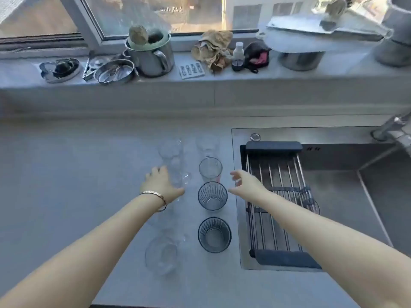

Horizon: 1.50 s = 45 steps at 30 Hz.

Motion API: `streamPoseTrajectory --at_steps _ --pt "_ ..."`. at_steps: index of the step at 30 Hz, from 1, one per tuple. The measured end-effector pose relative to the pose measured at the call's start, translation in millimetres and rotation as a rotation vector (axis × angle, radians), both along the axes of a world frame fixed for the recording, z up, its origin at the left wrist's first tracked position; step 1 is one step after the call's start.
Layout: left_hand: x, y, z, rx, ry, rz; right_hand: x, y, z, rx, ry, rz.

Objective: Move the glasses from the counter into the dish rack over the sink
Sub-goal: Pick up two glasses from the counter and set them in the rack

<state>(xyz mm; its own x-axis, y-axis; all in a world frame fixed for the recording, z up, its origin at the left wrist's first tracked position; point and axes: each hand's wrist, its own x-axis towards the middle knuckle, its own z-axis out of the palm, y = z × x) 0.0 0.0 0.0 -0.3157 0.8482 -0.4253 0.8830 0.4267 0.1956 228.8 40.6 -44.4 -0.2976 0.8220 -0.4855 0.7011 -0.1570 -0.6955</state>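
Observation:
Several glasses stand in two rows on the grey counter [77, 174]. The right row holds two dark ribbed tumblers [212, 196] [214, 234], a clear glass [210, 169] behind them and a faint clear glass [207, 145] at the back. The left row holds clear glasses [171, 150] [161, 255]. My left hand [161, 182] rests against a clear glass [181, 177] in the left row, fingers spread. My right hand [243, 184] hovers open between the right row and the dish rack [275, 196], which spans the sink's left side and holds nothing.
The steel sink [347, 196] lies to the right, its tap [391, 125] at the far right. The window ledge behind carries a metal jug [151, 56], bowls [113, 71], a cloth [214, 48], a bottle [238, 55] and a pot [300, 58].

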Motion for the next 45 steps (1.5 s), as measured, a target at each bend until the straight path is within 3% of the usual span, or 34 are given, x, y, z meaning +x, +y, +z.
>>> streamPoseTrajectory --at_steps 9,16,21,24,27,30,35,45 --pt "-23 19 -35 -0.134 -0.092 0.018 -41 39 -24 -0.014 0.099 0.038" --pt "-22 14 -31 -0.033 -0.096 0.082 -33 34 -35 -0.03 0.199 -0.098" --pt "3 10 13 0.29 -0.075 0.091 22 23 -16 0.034 0.212 -0.207" --pt "37 14 44 0.547 -0.236 0.092 72 15 -1 0.058 0.189 -0.213" --pt "80 20 63 0.64 -0.399 0.092 127 16 4 0.093 -0.01 -0.245" --pt "126 27 61 0.589 -0.451 0.033 171 28 5 0.144 -0.187 -0.289" --pt "186 38 30 0.358 -0.531 0.068 181 61 -12 0.23 -0.422 -0.06" --pt "206 47 -6 0.195 -0.543 0.287 169 102 -59 0.262 -0.534 0.02"
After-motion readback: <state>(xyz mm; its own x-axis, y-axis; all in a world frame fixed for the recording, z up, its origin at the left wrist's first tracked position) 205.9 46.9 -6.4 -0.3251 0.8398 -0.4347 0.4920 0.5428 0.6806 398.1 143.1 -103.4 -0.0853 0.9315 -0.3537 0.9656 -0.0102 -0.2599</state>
